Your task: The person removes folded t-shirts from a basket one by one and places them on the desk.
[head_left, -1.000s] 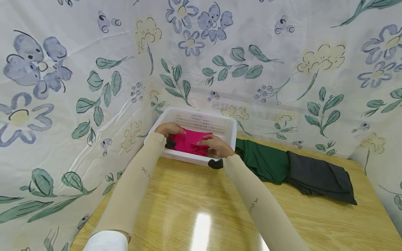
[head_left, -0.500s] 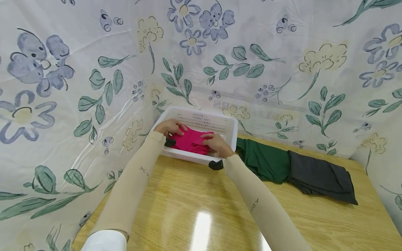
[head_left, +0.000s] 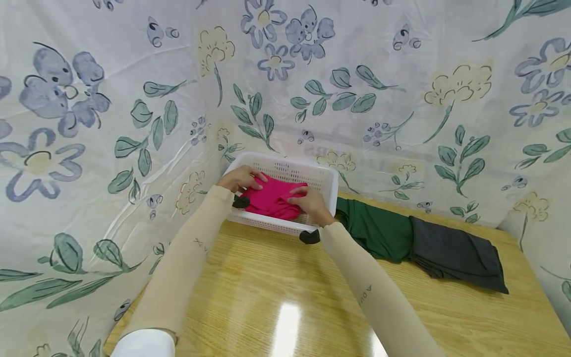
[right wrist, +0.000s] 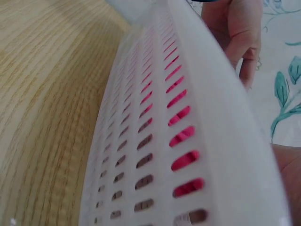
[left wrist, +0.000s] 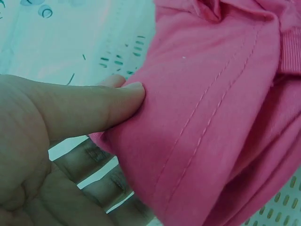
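Note:
A crumpled pink garment (head_left: 274, 196) with double-stitched seams lies inside a white perforated plastic basket (head_left: 263, 221). In the left wrist view, my left hand (left wrist: 61, 127) pinches the edge of the pink cloth (left wrist: 188, 113), thumb on top and fingers underneath. On the garment's other side, my right hand (head_left: 312, 202) reaches over the basket's near right rim and pinches a fold between thumb and fingers. The basket wall (right wrist: 225, 141) fills much of the right wrist view and hides most of the right hand; pink cloth shows through its slots.
A folded green garment (head_left: 379, 228) lies right of the basket, with a folded dark grey garment (head_left: 455, 253) beside it. All stand on a wooden table (head_left: 254, 277). Floral sheeting (head_left: 357, 134) rises close behind and to the left.
The pink garment has been raised a little and spread between my hands, its right part shifting up and right. Both hands stay in the basket, the left slightly higher.

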A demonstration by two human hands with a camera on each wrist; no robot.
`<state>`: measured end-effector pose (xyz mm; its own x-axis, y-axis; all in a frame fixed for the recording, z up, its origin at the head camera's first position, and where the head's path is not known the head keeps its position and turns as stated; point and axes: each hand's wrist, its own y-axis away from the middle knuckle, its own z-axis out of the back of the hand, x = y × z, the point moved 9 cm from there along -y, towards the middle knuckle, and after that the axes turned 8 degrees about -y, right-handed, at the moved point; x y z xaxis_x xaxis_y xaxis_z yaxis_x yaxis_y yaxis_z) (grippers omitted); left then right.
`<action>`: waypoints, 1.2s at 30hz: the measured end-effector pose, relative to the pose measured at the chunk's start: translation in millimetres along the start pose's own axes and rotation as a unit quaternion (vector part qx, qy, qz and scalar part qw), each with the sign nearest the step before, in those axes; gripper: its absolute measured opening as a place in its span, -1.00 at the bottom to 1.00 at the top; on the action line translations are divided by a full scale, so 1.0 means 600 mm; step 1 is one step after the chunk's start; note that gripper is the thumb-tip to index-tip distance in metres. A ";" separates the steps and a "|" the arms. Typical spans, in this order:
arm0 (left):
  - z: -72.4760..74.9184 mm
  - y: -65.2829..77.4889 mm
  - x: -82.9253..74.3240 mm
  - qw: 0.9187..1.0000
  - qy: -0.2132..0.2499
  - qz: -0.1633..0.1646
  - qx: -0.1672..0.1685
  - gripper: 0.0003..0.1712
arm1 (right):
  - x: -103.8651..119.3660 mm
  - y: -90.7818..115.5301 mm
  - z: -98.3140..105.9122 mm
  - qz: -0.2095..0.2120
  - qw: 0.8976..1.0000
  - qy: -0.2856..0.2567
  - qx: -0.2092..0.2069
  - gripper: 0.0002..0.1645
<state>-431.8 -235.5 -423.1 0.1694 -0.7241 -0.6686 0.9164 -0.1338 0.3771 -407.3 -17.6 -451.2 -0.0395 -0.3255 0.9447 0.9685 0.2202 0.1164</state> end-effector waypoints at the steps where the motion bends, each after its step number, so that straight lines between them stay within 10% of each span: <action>1: 0.001 0.002 -0.001 1.000 0.000 -0.005 -0.002 -0.58 | 0.001 0.001 0.002 0.005 1.000 0.000 0.002 -0.70; 36: -0.013 0.068 -0.109 0.990 0.044 -0.129 -0.033 -0.56 | 0.050 0.066 0.132 0.053 0.998 -0.012 0.018 -0.61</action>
<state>-402.9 -188.5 -369.2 -0.0456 -0.6100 -0.7911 0.9543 -0.2608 0.1460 -389.4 54.2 -393.8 0.0564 -0.2771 0.9592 0.9579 0.2861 0.0263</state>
